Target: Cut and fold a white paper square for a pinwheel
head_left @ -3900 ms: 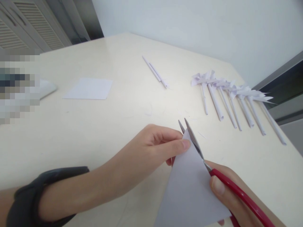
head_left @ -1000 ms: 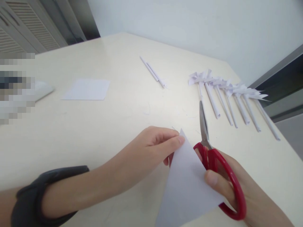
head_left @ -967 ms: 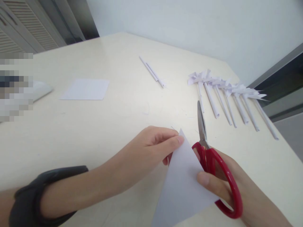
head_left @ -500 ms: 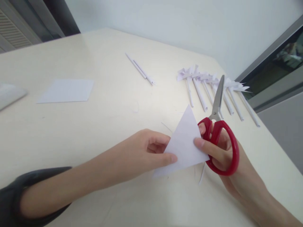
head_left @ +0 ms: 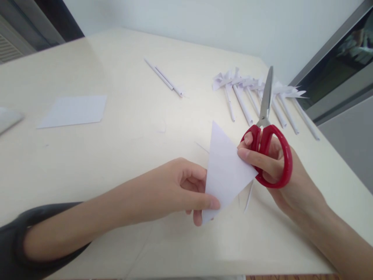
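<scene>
**Spotter:** What's my left hand (head_left: 175, 190) got?

**Operator:** I've got it pinched tight on the paper triangle (head_left: 224, 167), gripping its 7 o'clock corner, low centre over the table (head_left: 131, 147).

**Spotter:** And the right?

**Operator:** My right hand (head_left: 274, 167) is closed through the red scissors (head_left: 264, 123), with the blades together and pointing to 12 o'clock. Its thumb touches the triangle's 3 o'clock edge. The paper pinwheels (head_left: 247, 83) lie beyond, at 1 o'clock.
</scene>
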A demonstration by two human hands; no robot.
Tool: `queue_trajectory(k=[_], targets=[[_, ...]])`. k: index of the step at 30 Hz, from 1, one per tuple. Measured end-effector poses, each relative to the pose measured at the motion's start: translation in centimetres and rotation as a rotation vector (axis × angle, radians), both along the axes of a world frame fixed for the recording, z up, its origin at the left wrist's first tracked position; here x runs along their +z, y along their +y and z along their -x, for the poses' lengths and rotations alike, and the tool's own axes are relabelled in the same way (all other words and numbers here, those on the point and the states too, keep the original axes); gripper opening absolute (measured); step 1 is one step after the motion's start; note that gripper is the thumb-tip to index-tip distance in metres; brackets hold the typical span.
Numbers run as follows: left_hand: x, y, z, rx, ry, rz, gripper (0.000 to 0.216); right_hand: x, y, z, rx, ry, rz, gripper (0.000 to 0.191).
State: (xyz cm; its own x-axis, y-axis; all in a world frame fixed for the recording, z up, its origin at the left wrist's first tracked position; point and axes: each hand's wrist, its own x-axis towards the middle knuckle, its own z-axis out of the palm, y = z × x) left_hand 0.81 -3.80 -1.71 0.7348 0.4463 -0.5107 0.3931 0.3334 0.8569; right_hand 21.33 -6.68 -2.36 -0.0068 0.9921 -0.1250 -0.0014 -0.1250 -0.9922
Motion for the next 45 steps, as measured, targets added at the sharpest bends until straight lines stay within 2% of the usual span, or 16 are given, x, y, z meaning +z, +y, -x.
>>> queue_trajectory(k=[5, 10, 19, 29, 36, 41, 45], targets=[[-0.2, 0.0, 0.2, -0.066, 0.000, 0.051, 0.008, 0.0, 0.4, -0.1, -0.034, -0.010, -0.078, 0.012], [-0.3, -0.1, 0.1, -0.007, -0.011, -0.005, 0.007, 0.1, 0.6, -0.3, -0.041, -0.021, -0.090, 0.014], [-0.7, -0.1, 0.0, -0.005, -0.011, 0.031, 0.017, 0.2, 1.0, -0.8, -0.064, -0.055, -0.071, 0.014], [0.5, 0.2, 0.2, -0.054, -0.010, -0.066, 0.021, 0.3, 0.7, -0.6, -0.078, -0.041, -0.161, 0.014], [0.8, 0.6, 0.5, -0.092, -0.029, -0.052, 0.020, 0.2, 1.1, -1.0, -0.106, -0.069, -0.149, 0.013], [0.3, 0.5, 0.5, -0.025, -0.032, -0.121, 0.022, 0.2, 1.1, -1.2, -0.034, -0.067, -0.074, 0.012], [-0.5, 0.3, 0.6, -0.116, -0.063, -0.144, 0.012, 0.6, 0.6, -0.5, 0.045, -0.062, -0.070, 0.016]])
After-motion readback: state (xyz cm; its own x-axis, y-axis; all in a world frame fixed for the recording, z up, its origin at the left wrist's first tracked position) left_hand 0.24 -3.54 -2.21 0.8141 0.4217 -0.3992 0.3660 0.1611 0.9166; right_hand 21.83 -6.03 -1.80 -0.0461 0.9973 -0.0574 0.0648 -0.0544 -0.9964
